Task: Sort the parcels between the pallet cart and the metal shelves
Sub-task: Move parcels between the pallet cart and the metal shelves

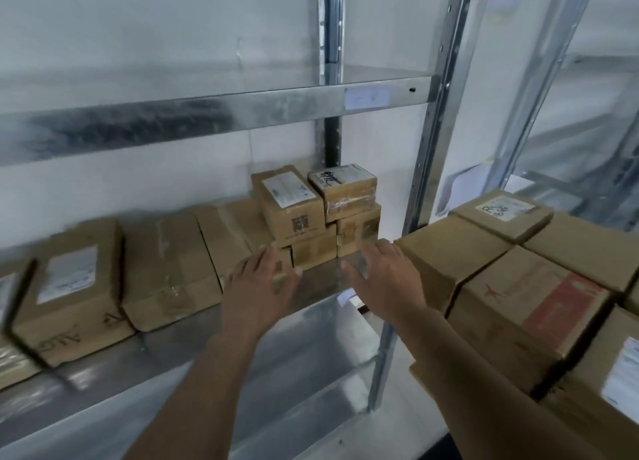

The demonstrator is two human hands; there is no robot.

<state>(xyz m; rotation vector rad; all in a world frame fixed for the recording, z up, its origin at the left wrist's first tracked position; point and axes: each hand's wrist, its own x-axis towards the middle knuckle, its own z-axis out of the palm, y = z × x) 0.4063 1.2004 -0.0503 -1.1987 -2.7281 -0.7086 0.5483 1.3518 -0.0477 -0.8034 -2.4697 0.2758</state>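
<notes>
Both of my arms reach toward the middle metal shelf (311, 286). My left hand (262, 280) and my right hand (383, 273) hover with relaxed fingers and hold nothing, just in front of a small stack of cardboard parcels (311, 217) at the shelf's right end. A row of larger brown boxes (166, 269) lies along the shelf to the left. On the right, a pile of cardboard parcels (518, 286) stands close beside my right forearm; what it rests on is hidden.
An upper shelf beam (207, 121) crosses above the parcels. A perforated upright post (432, 131) stands between the shelf and the pile on the right. A lower shelf (294, 390) sits under my arms. Another shelving unit (570, 114) is at the far right.
</notes>
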